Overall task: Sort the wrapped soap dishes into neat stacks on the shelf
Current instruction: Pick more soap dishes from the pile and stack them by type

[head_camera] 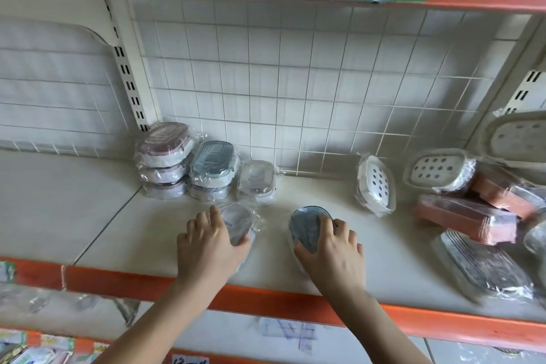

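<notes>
On the cream shelf (147, 233), my left hand (208, 245) grips a grey wrapped soap dish (237, 219) near the front middle. My right hand (331, 248) grips a blue wrapped soap dish (305, 226) just to its right. Behind them at the back stand a stack of pink-lidded dishes (165, 156), a shorter stack of blue-lidded dishes (212, 167) and a single clear-wrapped grey dish (257, 179).
A white perforated dish (376, 185) leans on edge at centre right. More white dishes (440, 170), pink dishes (469, 217) and a grey ribbed dish (484, 267) lie jumbled at the right. An orange shelf lip (266, 298) runs along the front; a wire grid (295, 83) backs the shelf.
</notes>
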